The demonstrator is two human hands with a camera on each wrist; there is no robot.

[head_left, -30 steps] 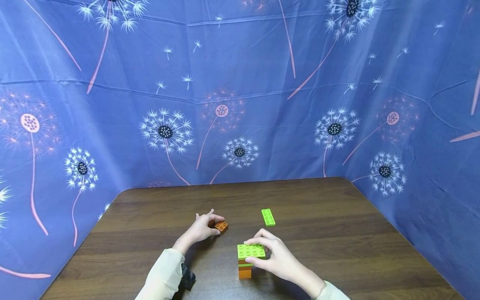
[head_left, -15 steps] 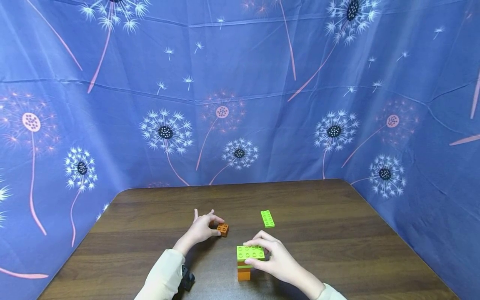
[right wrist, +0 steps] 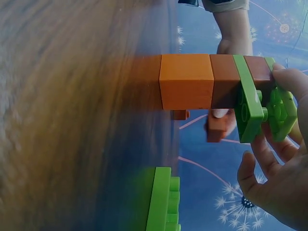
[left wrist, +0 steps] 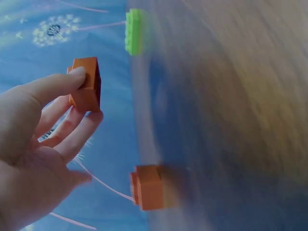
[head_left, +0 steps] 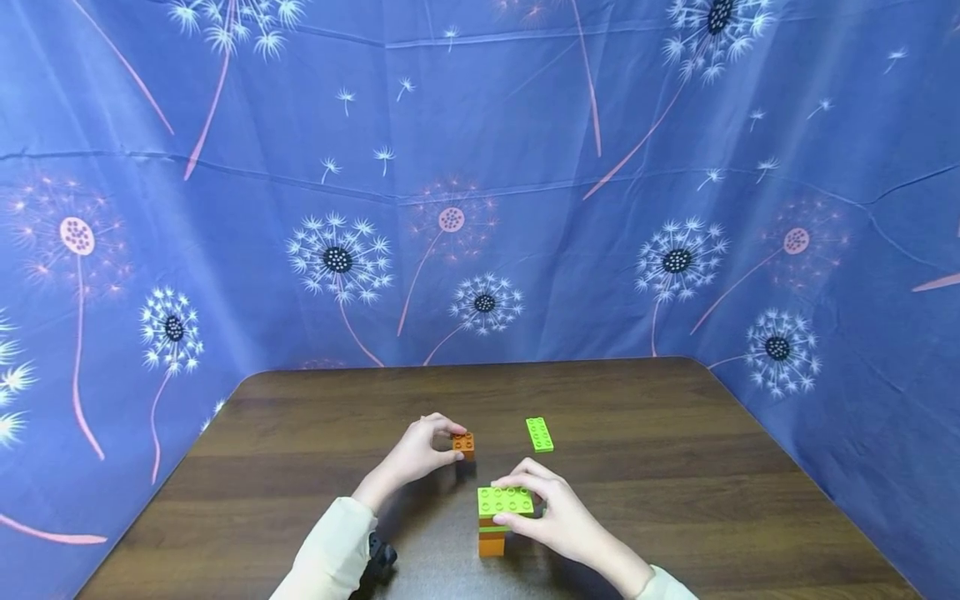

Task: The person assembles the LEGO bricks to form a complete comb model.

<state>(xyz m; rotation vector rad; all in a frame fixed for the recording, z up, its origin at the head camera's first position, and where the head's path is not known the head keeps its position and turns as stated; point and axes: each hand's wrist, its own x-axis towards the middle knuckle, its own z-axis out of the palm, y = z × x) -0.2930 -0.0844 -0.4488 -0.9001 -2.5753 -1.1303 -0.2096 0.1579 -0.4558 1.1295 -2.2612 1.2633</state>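
My left hand (head_left: 416, 450) pinches a brown-orange two-by-two toy brick (left wrist: 87, 84) between thumb and fingers, raised above the table. My right hand (head_left: 555, 512) grips the bright green plate (head_left: 506, 500) on top of a small tower, thumb at the near side and fingers at the far side. Under that plate the tower has brown bricks (right wrist: 224, 79), another green plate (right wrist: 249, 101) and an orange brick (right wrist: 186, 79) at its foot, standing on the table. The green plates jut out sideways past the bricks.
A loose green eight-stud plate (head_left: 539, 434) lies on the wooden table (head_left: 637, 417) beyond the tower. Another orange brick (left wrist: 149, 187) sits on the table near the left hand, hidden in the head view. A blue dandelion-print cloth (head_left: 525, 208) hangs around the table's far sides.
My left hand has picked up the brown-orange brick and moved it a little to the right. My right hand keeps its hold on the tower's top plate, and the tower stays in place.
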